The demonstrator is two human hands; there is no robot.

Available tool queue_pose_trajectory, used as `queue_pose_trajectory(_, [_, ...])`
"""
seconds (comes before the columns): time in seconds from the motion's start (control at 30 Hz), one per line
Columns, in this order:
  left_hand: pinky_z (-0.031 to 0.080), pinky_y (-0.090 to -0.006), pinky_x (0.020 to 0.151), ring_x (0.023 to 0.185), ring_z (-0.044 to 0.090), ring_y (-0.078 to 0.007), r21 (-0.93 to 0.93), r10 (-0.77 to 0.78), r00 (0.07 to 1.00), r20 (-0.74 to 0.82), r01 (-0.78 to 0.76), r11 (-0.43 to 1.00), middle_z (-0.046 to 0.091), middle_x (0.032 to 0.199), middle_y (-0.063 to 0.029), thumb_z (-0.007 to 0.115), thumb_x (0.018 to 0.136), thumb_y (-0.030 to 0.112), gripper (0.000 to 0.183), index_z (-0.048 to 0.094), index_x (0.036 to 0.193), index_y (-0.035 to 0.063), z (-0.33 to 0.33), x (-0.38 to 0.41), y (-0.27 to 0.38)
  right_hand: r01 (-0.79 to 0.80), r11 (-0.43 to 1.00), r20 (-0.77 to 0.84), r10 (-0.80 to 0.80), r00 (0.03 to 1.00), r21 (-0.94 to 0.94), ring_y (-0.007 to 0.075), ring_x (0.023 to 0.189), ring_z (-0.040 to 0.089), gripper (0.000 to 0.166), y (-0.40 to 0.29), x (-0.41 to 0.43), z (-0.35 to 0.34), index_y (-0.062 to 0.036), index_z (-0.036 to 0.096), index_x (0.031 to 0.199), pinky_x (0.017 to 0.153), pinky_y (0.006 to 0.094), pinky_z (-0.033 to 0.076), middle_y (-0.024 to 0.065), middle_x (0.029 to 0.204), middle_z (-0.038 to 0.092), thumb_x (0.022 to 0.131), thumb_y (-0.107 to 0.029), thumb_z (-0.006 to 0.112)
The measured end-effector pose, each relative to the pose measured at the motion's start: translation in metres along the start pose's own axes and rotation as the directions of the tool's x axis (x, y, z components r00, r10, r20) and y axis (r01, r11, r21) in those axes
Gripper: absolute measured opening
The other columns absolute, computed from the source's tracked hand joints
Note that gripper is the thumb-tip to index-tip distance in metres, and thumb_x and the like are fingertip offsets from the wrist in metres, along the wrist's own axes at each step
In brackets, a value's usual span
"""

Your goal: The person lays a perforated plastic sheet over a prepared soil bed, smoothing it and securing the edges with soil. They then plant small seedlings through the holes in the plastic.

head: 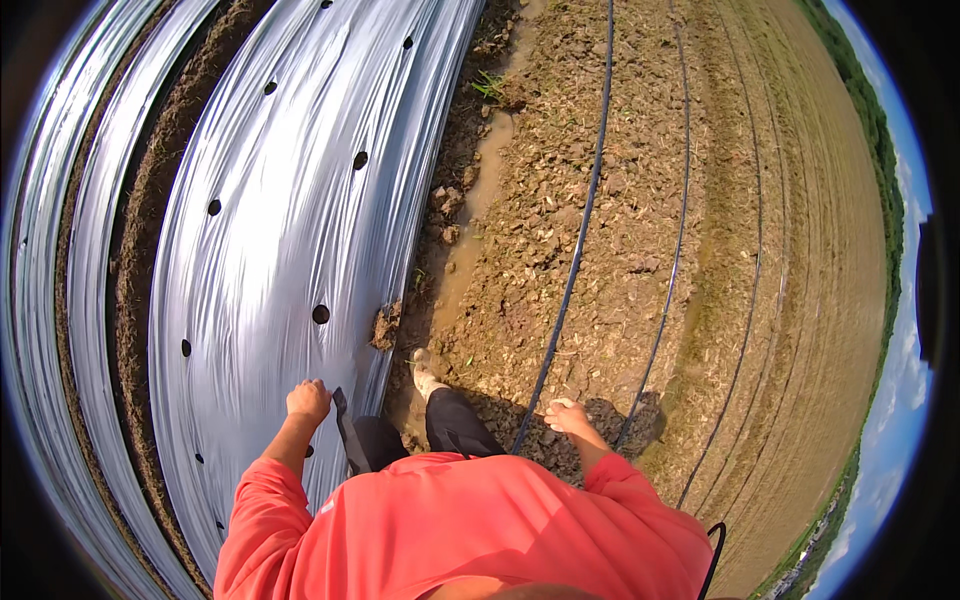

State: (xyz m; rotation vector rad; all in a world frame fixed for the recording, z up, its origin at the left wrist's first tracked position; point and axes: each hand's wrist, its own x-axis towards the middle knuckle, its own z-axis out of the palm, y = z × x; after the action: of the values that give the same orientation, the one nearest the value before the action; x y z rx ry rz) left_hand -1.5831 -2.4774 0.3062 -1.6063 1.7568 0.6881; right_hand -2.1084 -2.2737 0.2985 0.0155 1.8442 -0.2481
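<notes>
My left hand [309,400] is curled, knuckles up, above silver plastic mulch film [262,262]. Right beside its fingertips stands the tip of a dark strip or flap [341,412] that runs down beside my leg; whether the fingers touch it is not clear. Over the bare soil, near a black drip irrigation line [574,274], hangs my right hand [566,415], its fingers bent inward. Whether something small lies within those fingers cannot be told. Round holes, one of them a planting hole [321,314] ahead of my left hand, dot the film.
A soil clod [386,325] lies at the film's edge, beside a muddy, wet furrow [465,262]. My light-coloured, muddy shoe [425,373] is by this furrow. Another drip line [675,262] crosses the cloddy soil to the right. More film-covered beds [94,300] lie at the left.
</notes>
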Motion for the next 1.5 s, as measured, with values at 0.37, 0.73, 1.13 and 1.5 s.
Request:
queue_pose_trajectory(0.37, [0.049,-0.0472,0.083,0.096,0.061,-0.0385,-0.166,0.033,0.996,-0.088,-0.047,0.985,0.065,0.1,-0.021,0.05,0.086,0.032,0.032,0.065,0.094,0.0037,-0.119,0.028,0.006,0.081,0.996,0.004,-0.081,0.997,-0.039,0.0124,0.052,0.051,0.015,-0.006,0.041,-0.045,-0.0055,0.061,0.093,0.046,0.0283,0.039,0.0011,0.069,0.056,0.091,-0.019,0.055])
queue_pose_trajectory(0.73, [0.049,-0.0443,0.085,0.094,0.062,-0.0387,-0.402,-0.049,0.996,0.069,0.072,0.913,0.066,0.095,-0.022,0.055,0.082,0.032,0.035,0.068,0.093,0.002,-0.151,0.086,0.02,0.217,0.965,-0.08,-0.231,0.97,-0.149,0.0129,0.059,0.058,0.018,-0.321,0.057,-0.072,-0.0024,0.062,0.101,0.05,0.0284,0.043,0.0067,0.071,0.062,0.091,-0.015,0.055])
queue_pose_trajectory(1.13, [0.051,-0.0423,0.079,0.088,0.065,-0.0377,-0.573,-0.032,0.977,-0.213,-0.098,0.814,0.067,0.089,-0.0227,0.058,0.084,0.029,0.032,0.067,0.095,0.0006,-0.344,0.179,0.09,0.191,0.939,-0.053,-0.214,0.975,-0.286,0.0149,0.07,0.062,0.024,-0.454,0.031,-0.107,-0.0033,0.063,0.105,0.058,0.0299,0.048,0.0055,0.086,0.064,0.094,-0.023,0.053])
queue_pose_trajectory(1.5, [0.05,-0.0411,0.084,0.095,0.065,-0.035,-0.484,0.026,0.997,-0.068,-0.056,0.873,0.067,0.096,-0.0219,0.058,0.081,0.032,0.037,0.068,0.099,0.0015,-0.413,0.267,0.139,0.163,0.954,-0.101,-0.194,0.976,-0.253,0.0144,0.061,0.057,0.023,-0.556,0.064,-0.162,0.0022,0.06,0.1,0.053,0.0264,0.046,0.009,0.078,0.062,0.093,-0.019,0.054])
